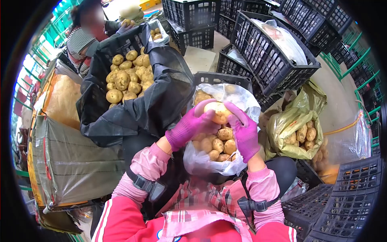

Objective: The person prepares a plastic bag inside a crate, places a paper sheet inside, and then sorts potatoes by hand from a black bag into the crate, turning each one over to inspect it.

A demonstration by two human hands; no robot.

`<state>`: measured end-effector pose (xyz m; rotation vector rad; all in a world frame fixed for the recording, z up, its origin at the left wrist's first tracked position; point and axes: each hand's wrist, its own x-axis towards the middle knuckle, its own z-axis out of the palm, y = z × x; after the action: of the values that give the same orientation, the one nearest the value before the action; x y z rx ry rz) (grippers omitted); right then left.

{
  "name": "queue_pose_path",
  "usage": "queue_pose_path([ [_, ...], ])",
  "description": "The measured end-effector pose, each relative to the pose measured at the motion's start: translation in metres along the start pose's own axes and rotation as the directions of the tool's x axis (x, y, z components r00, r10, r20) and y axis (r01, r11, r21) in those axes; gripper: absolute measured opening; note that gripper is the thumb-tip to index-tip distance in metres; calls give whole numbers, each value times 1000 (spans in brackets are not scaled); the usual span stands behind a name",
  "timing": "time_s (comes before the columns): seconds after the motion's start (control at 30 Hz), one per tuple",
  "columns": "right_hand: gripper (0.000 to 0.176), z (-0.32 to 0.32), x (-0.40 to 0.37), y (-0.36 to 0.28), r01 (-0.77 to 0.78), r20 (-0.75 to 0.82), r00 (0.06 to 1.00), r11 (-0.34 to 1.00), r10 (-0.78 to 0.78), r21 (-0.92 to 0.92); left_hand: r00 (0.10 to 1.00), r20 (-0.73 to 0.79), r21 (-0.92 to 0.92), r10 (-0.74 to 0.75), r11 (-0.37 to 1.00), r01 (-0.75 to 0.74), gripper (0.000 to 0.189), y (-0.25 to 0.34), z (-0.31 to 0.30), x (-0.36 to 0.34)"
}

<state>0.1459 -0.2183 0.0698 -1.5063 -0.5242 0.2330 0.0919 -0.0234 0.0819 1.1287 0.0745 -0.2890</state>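
Observation:
Between my two gloved hands is a pale yellow potato [218, 112], held up in front of me. My left hand [192, 126], in a magenta glove, closes on its left side. On its right side the fingers of my right hand [245, 133], gloved the same way, press against it. Below the hands, a white plastic bag [196, 161] lines a black crate and holds several potatoes [224, 140]. To the left stands a crate draped in black cloth [161, 86], with many potatoes [128, 76] inside.
A yellow-green bag [284, 125] of potatoes stands at right. Black crates [262, 48] are stacked behind, with more crates [346, 201] at lower right. A large wrapped sack [66, 157] is at left. Another person [86, 38] sits at upper left, a gloved hand holding a potato.

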Motion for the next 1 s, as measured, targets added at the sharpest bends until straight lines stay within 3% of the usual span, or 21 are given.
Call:
queue_pose_path([
  [0.1, 44, -4, 11, 4, -11, -46, 999, 997, 15, 80, 982, 41, 27, 185, 982, -186, 73, -2, 1, 5],
  [0.2, 47, 10, 13, -3, 178, -35, 980, 948, -194, -265, 930, 68, 99, 360, 925, -366, 76, -22, -7, 19],
  [0.27, 46, 13, 13, 8, 130, -38, 989, 961, -143, -244, 971, 86, 26, 225, 973, -228, 74, -30, -12, 18],
  [0.33, 33, 8, 17, 10, 15, -138, 990, 987, -38, -159, 984, 56, 41, 171, 984, -173, 71, -26, -6, 14],
  [0.37, 34, 2, 17, 7, -11, -102, 995, 988, -5, -153, 981, 33, 39, 190, 981, -191, 70, -17, 3, 8],
  [0.47, 36, 4, 14, -20, 57, -31, 998, 997, -59, -60, 861, 56, 439, 505, 762, -476, 70, -4, 9, -3],
  [0.5, 37, 9, 12, -25, 101, -18, 995, 995, -101, -13, 862, -22, 489, 506, 758, -432, 68, 3, 17, -17],
  [0.6, 38, 14, 0, -25, -75, 48, 997, 978, 67, 194, 680, -88, 691, 728, 536, -485, 64, 25, 22, -46],
  [0.63, 40, 13, 0, -18, -21, 28, 999, 996, 19, 87, 543, -139, 851, 828, 380, -362, 62, 43, 28, -60],
  [0.67, 41, 8, -4, -16, -57, 32, 998, 994, 54, 94, 386, -139, 956, 912, 225, -187, 61, 64, 28, -71],
  [0.73, 43, 1, -3, -18, -105, 56, 993, 988, 99, 115, 171, -266, 941, 949, 294, -168, 58, 99, 0, -76],
  [0.8, 46, -3, -7, -19, -50, 47, 998, 991, 45, 122, 239, -310, 946, 920, 323, -18, 56, 123, -42, -80],
  [0.9, 51, -6, -10, -16, 34, -7, 999, 988, -34, 154, 250, -5, 937, 968, -83, 341, 57, 105, -95, -77],
  [1.0, 58, -12, -8, -11, 80, -68, 995, 993, -74, 91, 266, -60, 993, 962, 31, 112, 61, 90, -52, -73],
])
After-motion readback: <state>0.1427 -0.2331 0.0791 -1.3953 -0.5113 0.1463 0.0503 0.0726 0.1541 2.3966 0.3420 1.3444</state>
